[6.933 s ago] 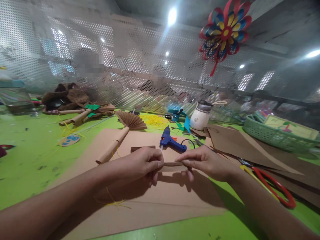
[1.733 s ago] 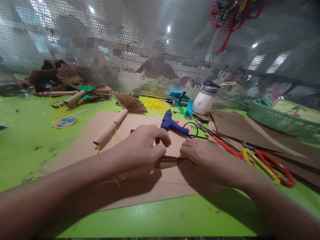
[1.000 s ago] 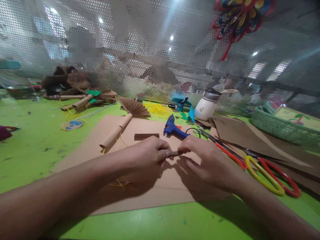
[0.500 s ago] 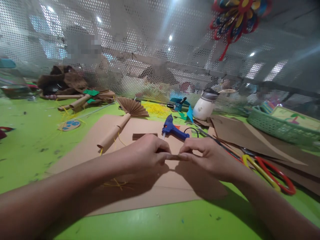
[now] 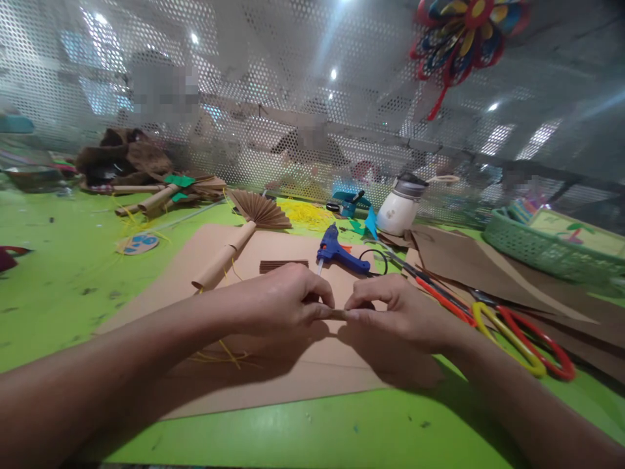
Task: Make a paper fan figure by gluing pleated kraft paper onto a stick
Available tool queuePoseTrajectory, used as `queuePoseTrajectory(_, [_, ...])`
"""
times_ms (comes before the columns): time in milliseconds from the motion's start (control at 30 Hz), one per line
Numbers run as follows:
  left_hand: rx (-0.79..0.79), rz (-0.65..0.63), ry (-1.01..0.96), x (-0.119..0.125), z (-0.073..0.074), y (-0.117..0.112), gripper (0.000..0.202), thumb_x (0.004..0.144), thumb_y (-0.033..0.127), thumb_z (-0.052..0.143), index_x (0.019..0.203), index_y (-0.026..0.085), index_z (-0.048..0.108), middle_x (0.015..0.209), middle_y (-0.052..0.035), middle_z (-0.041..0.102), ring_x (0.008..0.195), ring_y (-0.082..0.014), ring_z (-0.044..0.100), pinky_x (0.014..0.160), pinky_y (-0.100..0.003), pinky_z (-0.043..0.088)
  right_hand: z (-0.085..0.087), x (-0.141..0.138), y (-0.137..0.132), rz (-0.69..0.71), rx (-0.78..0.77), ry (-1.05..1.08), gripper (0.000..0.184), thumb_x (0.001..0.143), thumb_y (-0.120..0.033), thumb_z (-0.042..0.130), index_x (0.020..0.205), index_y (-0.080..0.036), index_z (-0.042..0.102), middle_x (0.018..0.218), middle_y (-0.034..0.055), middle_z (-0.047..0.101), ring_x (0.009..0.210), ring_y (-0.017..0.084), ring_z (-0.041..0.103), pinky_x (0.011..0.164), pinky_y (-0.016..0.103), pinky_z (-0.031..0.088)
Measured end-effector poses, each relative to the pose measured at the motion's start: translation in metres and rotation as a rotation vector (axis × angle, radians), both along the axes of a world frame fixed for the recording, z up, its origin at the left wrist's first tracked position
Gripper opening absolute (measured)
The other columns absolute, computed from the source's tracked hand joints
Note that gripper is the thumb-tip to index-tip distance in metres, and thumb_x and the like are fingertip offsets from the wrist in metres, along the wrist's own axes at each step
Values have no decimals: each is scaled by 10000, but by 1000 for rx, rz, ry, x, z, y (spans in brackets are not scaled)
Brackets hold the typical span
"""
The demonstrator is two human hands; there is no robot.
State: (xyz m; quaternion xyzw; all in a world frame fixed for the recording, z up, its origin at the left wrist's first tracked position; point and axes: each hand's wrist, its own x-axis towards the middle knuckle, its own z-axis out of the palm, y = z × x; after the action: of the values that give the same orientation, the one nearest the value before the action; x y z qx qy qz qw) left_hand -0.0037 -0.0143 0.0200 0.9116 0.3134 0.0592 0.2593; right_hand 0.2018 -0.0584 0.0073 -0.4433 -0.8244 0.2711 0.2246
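Note:
My left hand [image 5: 283, 306] and my right hand [image 5: 395, 312] meet fingertip to fingertip over a large brown paper sheet [image 5: 273, 384]. Both pinch a narrow folded brown paper strip [image 5: 338, 314], of which only a sliver shows between the fingers. Another pleated brown strip [image 5: 283, 265] lies flat on the sheet just beyond my left hand. A blue glue gun [image 5: 339, 253] rests behind my hands. A brown paper fan on a rolled handle [image 5: 244, 228] lies to the back left.
Red and yellow scissors [image 5: 512, 326] lie to the right on more brown paper sheets [image 5: 469, 260]. A white jar [image 5: 400, 208], a green basket [image 5: 547, 254] and a perforated screen [image 5: 273, 117] stand at the back. Scraps litter the green table [image 5: 58, 286].
My hands have drawn closer together along the strip since a second ago and dropped slightly toward the sheet. Much less of the strip shows between them.

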Motion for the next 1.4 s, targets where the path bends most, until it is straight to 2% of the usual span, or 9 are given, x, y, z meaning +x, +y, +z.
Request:
queuePoseTrajectory(133, [61,11,-10,-1,1,2,173,828,275,520,790,198,670,690,4,644,611,-123,518,548,-225,321,1,5,4,4,-190,64,177,823,-236,569,688,-134,623,591,-23,527,575,93,445,522,213,330])
queuePoseTrajectory(300, [-52,49,-11,-3,3,8,220,819,346,534,729,177,640,628,12,601,576,-121,484,523,-224,308,2,11,9,-57,-372,162,227,810,-340,589,733,-130,626,500,-53,458,455,68,378,439,204,268])
queuePoseTrajectory(500, [-228,57,-104,-6,3,15,274,814,406,540,708,164,615,604,23,572,544,-107,440,504,-214,305,1,18,11,-184,-328,304,372,719,-458,693,555,-156,550,435,-62,428,393,61,375,390,196,288])
queuePoseTrajectory(700, [-396,-16,-218,-7,1,17,212,838,333,535,776,146,611,634,20,576,607,-108,467,582,-214,347,6,26,11,-113,-336,332,293,809,-386,641,648,-144,609,484,-36,506,456,69,433,449,201,340])
queuePoseTrajectory(1000, [-534,33,-300,-5,-3,19,164,827,280,563,846,129,623,675,11,580,602,-103,454,606,-230,358,5,32,12,-74,-325,382,284,861,-358,599,680,-139,594,524,-33,506,491,71,428,469,199,349])
queuePoseTrajectory(1133, [-637,17,-362,-6,-5,18,124,821,255,587,830,134,616,656,25,568,598,-97,462,607,-226,366,-2,28,13,-34,-310,589,330,878,-387,574,654,-145,590,538,-18,518,511,89,461,486,218,374])
queuePoseTrajectory(1267, [-799,-29,-455,-7,-8,15,84,844,219,573,833,144,610,667,30,583,581,-78,468,623,-218,386,-6,22,13,16,-338,824,222,883,-360,574,880,-164,676,679,14,610,616,126,570,604,278,476])
queuePoseTrajectory(1333, [-872,-61,-498,-7,-9,13,70,855,205,560,849,156,610,657,34,590,586,-76,481,636,-214,392,-6,20,11,71,-345,798,222,835,-302,654,1021,-185,681,782,30,662,702,139,610,693,299,498])
queuePoseTrajectory(1400, [-937,-87,-525,-6,-10,10,56,852,192,563,856,163,610,637,37,595,586,-77,493,641,-212,397,-6,16,7,159,-370,728,262,804,-243,693,1062,-194,686,874,51,694,766,147,632,744,305,506])
